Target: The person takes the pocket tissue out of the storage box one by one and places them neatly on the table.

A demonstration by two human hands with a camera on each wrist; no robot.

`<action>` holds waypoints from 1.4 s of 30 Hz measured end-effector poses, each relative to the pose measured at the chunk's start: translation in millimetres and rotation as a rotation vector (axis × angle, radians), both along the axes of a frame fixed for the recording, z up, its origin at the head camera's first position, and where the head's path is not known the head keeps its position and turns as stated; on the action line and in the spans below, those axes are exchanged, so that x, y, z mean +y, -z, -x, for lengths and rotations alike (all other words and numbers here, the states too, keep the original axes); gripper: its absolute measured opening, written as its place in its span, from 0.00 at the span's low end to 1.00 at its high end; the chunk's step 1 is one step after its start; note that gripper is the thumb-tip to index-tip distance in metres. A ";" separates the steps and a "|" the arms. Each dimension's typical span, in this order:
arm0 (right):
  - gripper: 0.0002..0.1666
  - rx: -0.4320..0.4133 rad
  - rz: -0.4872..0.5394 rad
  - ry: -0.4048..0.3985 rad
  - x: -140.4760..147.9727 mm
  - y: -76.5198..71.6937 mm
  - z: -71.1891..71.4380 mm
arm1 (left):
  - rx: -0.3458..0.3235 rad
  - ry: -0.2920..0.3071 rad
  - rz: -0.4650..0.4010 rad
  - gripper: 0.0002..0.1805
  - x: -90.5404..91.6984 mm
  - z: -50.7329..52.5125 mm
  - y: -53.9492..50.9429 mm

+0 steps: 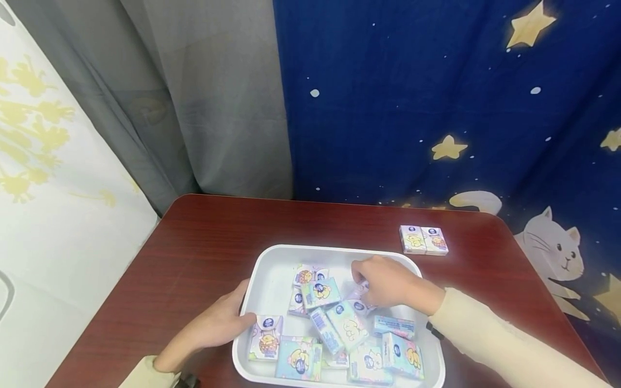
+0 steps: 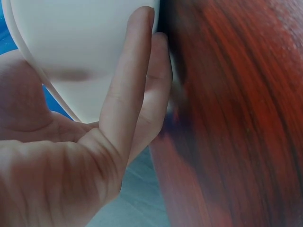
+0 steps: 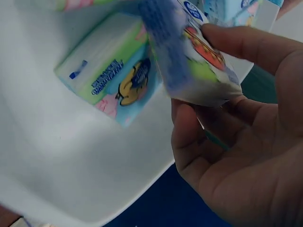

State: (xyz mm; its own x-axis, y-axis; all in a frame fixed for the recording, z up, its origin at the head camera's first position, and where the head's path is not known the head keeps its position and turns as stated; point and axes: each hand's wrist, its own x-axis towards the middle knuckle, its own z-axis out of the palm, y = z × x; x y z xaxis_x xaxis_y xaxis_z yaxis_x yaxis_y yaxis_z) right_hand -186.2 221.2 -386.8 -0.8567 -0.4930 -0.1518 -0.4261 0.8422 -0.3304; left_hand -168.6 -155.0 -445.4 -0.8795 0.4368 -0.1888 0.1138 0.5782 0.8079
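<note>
A white plastic tub (image 1: 276, 258) on the table holds several small tissue packs, purple-white and blue-green, lying loosely over one another. My left hand (image 1: 213, 323) grips the tub's left side, its thumb over the rim and its fingers along the outer wall (image 2: 71, 38). Inside the tub's far right part, my right hand (image 1: 393, 283) pinches a purple-white tissue pack (image 3: 191, 52) between thumb and fingers. In the right wrist view that pack is tilted, and a blue-green tissue pack (image 3: 113, 71) lies beside it. From the head view, the hand partly hides the held pack.
Two tissue packs (image 1: 423, 240) lie side by side on the reddish-brown table (image 1: 213, 231), beyond the tub's far right corner. A grey curtain (image 1: 233, 97) and a blue star-patterned curtain (image 1: 378, 108) hang behind the table. White fabric (image 1: 58, 258) borders the left.
</note>
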 end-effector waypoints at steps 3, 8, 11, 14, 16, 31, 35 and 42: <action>0.19 -0.016 -0.015 0.006 5.2 -5.1 -1.1 | -0.004 -0.003 -0.007 0.48 -0.2 -0.1 0.6; 0.19 -0.070 -0.046 -0.038 15.7 -10.9 -2.0 | -0.002 -0.004 -0.002 0.48 -0.3 0.5 1.5; 0.26 -0.117 -0.056 -0.080 22.9 -13.6 -3.6 | 0.001 -0.004 0.006 0.48 -0.4 1.0 2.2; 0.33 -0.148 -0.051 -0.103 30.8 -15.8 -5.6 | 0.000 -0.005 0.005 0.48 -0.3 0.9 2.3; 0.36 -0.149 -0.043 -0.116 36.0 -15.9 -6.4 | -0.001 -0.004 0.001 0.48 -0.2 0.7 2.2; 0.35 -0.116 0.128 -0.073 70.5 -22.5 -9.5 | -0.021 0.009 -0.030 0.48 -1.3 0.9 3.3; 0.34 -0.098 0.183 -0.047 80.6 -21.5 -10.2 | -0.012 0.014 -0.024 0.48 -1.7 1.2 2.8; 0.34 -0.108 0.287 0.023 96.2 -18.8 -7.6 | -0.010 0.016 -0.011 0.48 -1.3 0.0 1.2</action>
